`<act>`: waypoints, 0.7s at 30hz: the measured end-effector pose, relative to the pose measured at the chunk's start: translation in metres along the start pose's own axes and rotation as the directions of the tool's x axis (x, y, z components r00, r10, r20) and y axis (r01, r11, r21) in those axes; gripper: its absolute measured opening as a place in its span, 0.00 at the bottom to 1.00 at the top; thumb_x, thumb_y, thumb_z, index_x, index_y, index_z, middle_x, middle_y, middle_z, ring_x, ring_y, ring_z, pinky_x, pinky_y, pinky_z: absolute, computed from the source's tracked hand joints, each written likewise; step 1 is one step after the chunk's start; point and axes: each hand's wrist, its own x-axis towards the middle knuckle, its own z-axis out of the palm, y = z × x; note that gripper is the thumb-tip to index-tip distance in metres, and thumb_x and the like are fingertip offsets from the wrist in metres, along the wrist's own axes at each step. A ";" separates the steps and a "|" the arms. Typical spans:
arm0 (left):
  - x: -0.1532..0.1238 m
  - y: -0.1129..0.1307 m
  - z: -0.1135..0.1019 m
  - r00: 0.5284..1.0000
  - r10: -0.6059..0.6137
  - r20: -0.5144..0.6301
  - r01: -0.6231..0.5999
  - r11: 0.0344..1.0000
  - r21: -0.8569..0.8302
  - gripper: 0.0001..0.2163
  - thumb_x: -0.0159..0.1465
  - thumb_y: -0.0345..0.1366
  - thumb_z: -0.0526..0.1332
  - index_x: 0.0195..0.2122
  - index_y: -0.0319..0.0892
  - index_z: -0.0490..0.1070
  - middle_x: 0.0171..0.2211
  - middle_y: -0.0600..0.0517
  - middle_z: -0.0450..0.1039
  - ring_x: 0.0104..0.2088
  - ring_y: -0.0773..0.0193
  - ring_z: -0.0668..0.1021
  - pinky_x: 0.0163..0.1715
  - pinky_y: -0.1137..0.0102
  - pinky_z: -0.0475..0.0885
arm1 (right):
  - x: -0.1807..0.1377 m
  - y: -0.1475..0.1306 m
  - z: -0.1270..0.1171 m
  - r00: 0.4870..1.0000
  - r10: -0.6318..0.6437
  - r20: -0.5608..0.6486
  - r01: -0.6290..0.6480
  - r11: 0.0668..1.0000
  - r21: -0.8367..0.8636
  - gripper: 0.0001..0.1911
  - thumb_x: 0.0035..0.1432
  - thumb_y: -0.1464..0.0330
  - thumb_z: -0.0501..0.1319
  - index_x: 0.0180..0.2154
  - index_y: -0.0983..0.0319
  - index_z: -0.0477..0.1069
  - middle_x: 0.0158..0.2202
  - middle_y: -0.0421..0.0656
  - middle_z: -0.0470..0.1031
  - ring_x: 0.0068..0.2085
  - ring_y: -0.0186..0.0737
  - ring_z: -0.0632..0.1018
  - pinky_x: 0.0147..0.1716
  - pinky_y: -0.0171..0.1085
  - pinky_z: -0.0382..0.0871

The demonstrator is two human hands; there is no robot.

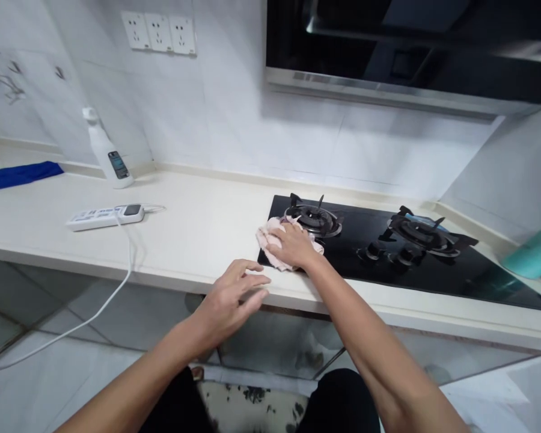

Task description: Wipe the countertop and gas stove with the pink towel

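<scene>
My right hand (294,245) presses a pale pink cloth (265,236) onto the left end of the black glass gas stove (342,261), just in front of the left burner (314,220). Part of the cloth is hidden beneath the palm and fingers, and it spreads past the stove's left edge onto the white countertop (198,219). Held near the counter's front edge, my left hand (229,296) has its fingers apart and nothing in them. It is just to the left of the cloth, not touching it.
A white spray bottle (107,151) stands by the wall at left, near a blue cloth (20,175). The power strip (106,217) trails a white cord over the counter's edge. A range hood (388,90) overhangs the stove; a teal object (534,252) is at far right.
</scene>
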 end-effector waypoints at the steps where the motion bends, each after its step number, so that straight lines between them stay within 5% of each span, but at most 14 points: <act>1: 0.004 -0.016 0.006 0.999 -0.029 0.035 0.027 0.999 0.047 0.09 0.74 0.35 0.59 0.51 0.45 0.77 0.52 0.42 0.75 0.54 0.55 0.78 0.53 0.60 0.77 | -0.010 0.001 0.000 0.999 -0.037 -0.028 0.037 0.999 0.006 0.27 0.71 0.50 0.54 0.66 0.51 0.69 0.72 0.49 0.60 0.73 0.57 0.57 0.68 0.57 0.53; 5: 0.005 -0.078 0.011 0.980 -0.172 0.095 0.148 0.964 0.221 0.13 0.73 0.44 0.58 0.50 0.45 0.79 0.52 0.42 0.75 0.55 0.50 0.77 0.54 0.55 0.75 | -0.066 0.028 -0.004 0.984 -0.134 -0.119 0.138 0.990 0.026 0.20 0.70 0.58 0.56 0.59 0.51 0.75 0.67 0.45 0.68 0.64 0.52 0.69 0.62 0.53 0.64; 9: 0.000 -0.113 -0.003 0.955 -0.278 0.102 0.233 0.918 0.320 0.17 0.73 0.50 0.56 0.51 0.47 0.79 0.53 0.43 0.75 0.55 0.48 0.77 0.54 0.53 0.73 | -0.137 0.094 -0.008 0.972 -0.053 -0.231 0.057 0.998 0.011 0.18 0.68 0.62 0.56 0.56 0.52 0.77 0.63 0.47 0.72 0.58 0.52 0.74 0.58 0.53 0.68; 16: 0.003 -0.133 -0.014 0.917 -0.354 0.182 0.269 0.888 0.373 0.20 0.72 0.52 0.54 0.50 0.48 0.79 0.51 0.45 0.79 0.53 0.49 0.78 0.53 0.55 0.71 | -0.252 0.264 -0.006 0.864 0.298 -0.405 -0.297 0.953 0.067 0.21 0.65 0.53 0.53 0.49 0.54 0.77 0.53 0.50 0.78 0.54 0.54 0.78 0.55 0.53 0.73; 21: 0.004 -0.127 -0.009 0.926 -0.348 0.146 0.267 0.878 0.396 0.20 0.71 0.53 0.53 0.47 0.49 0.81 0.49 0.45 0.81 0.52 0.48 0.78 0.54 0.56 0.71 | -0.251 0.327 -0.029 0.740 0.555 -0.381 -0.629 0.771 -0.101 0.30 0.66 0.48 0.48 0.58 0.51 0.76 0.57 0.51 0.79 0.56 0.67 0.76 0.54 0.63 0.69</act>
